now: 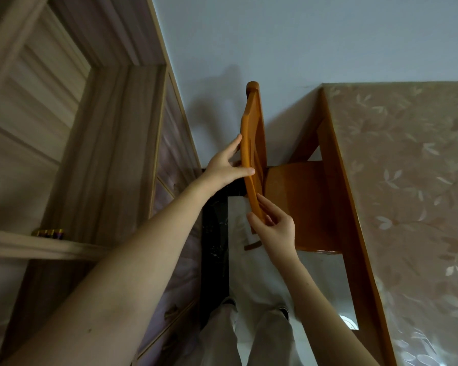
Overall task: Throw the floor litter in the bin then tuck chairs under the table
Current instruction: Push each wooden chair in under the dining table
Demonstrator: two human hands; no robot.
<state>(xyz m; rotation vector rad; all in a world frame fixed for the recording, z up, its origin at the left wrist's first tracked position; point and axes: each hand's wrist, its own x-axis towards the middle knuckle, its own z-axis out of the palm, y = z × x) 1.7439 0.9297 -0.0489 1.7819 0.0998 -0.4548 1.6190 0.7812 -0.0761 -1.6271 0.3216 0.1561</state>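
- I am looking down a narrow strip of pale glossy floor [251, 260] that ends at a plain light wall [275, 35] beyond my hands, with a dark band of flooring running under my left arm.
- To the left of my left hand stands a tall pale wooden cabinet [111, 128] with glass-panelled doors; a shelf juts out beside my left forearm, and some small dark and gold items I cannot identify sit on it.
- To the right of my right hand is the table [341, 194], an orange-brown wooden frame topped by a pinkish cloth with a pale leaf pattern.
- The chair [296, 204] is between my hands and the table, its wooden seat already partly under the table's edge and its backrest facing me edge-on.
- My left hand [222, 169] is on the upper part of the backrest's top rail: fingers stretched along the far side, thumb laid across the near side, so the rail is clasped between them.
- My right hand [275, 231] is at the nearer, lower end of the same rail, pinching it lightly between thumb and curled fingers.
- Below my hands I see two legs in light trousers and dark shoes with pale soles standing on the floor.
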